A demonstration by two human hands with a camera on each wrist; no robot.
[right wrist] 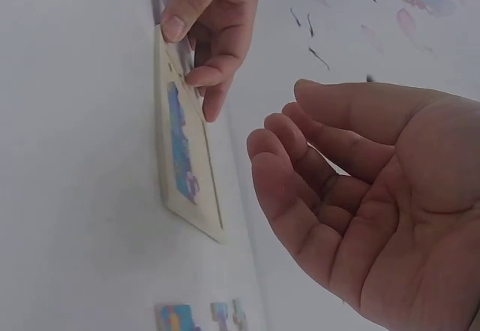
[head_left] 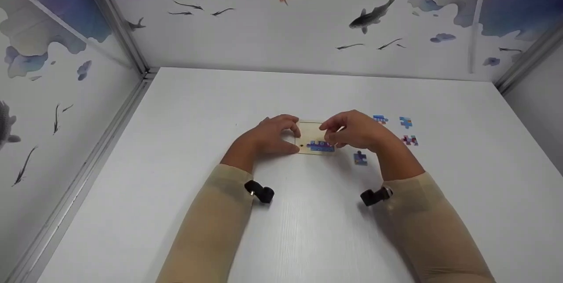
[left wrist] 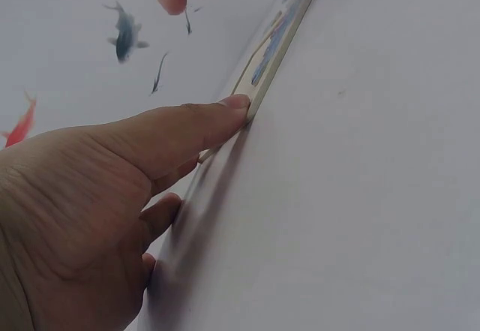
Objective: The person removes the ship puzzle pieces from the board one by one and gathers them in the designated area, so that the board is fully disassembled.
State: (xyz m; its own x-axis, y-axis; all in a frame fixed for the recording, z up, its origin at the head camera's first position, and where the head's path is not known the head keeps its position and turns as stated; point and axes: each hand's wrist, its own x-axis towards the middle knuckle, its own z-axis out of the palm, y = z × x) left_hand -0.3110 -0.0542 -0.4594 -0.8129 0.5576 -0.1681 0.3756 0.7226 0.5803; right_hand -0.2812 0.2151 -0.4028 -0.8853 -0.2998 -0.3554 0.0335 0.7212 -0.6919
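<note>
A thin, pale wooden puzzle board [head_left: 311,130] lies flat on the white table. Joined blue and purple jigsaw pieces [head_left: 322,146] fill part of its near side. My left hand [head_left: 273,137] grips the board's left end, thumb at the near corner and forefinger at the far one; in the left wrist view the thumb [left wrist: 225,109] presses on the rim. Above the board's right end hovers my right hand [head_left: 357,130], its fingers loosely curled. The right wrist view shows nothing in that hand [right wrist: 375,203], apart from the board.
Close by on the right lies a loose blue jigsaw piece [head_left: 360,158]. Farther back are a blue piece [head_left: 379,119], another blue piece [head_left: 406,122] and a reddish piece [head_left: 410,140]. Fish-patterned panels [head_left: 281,32] stand behind and to the left of the table.
</note>
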